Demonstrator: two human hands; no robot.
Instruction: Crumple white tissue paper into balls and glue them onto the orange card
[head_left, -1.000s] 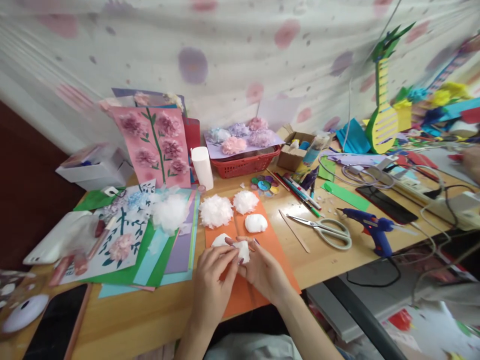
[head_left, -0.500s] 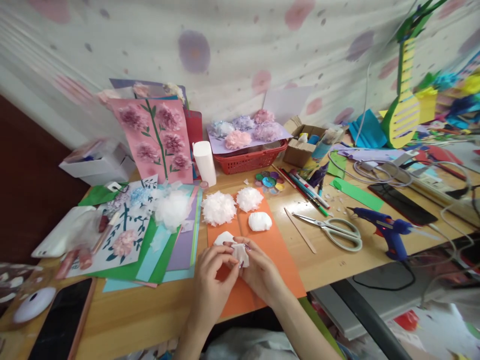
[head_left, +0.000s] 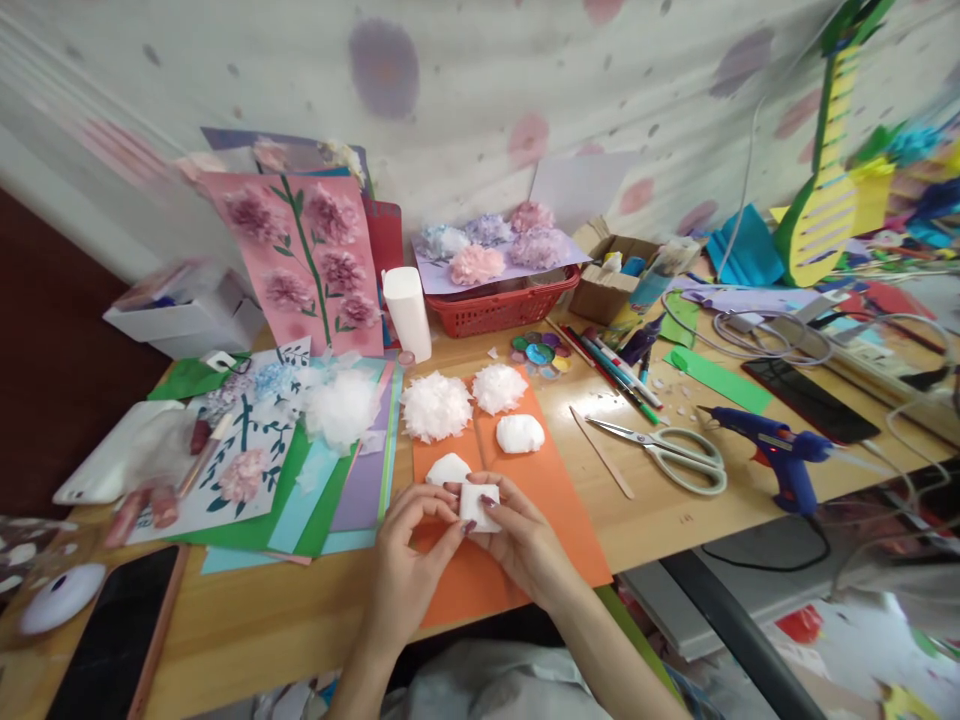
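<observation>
Over an orange sheet [head_left: 540, 540], both hands meet at a small white folded piece [head_left: 477, 507] that looks like tissue or thin paper. My right hand [head_left: 521, 535] grips it from the right, thumb on its front face. The fingertips of my left hand [head_left: 420, 535] pinch its left edge. Just behind them lies a white pad [head_left: 448, 468], partly covered by the fingers. Farther up the sheet sit a rounded white wad [head_left: 520, 434] and two fluffy white flowers, a larger one [head_left: 436, 406] and a smaller one [head_left: 499, 388].
Scissors [head_left: 686, 460], a wooden stick [head_left: 602, 453] and a blue glue gun [head_left: 780, 445] with its cord lie to the right. White fluff [head_left: 341, 405] rests on coloured paper at left. A red basket [head_left: 499, 312] stands behind, a phone [head_left: 112, 635] front left.
The white piece looked crumpled between the fingers before; now it shows as a flat, squarish shape facing me. My hands stay in nearly the same place, and the view has shifted slightly.
</observation>
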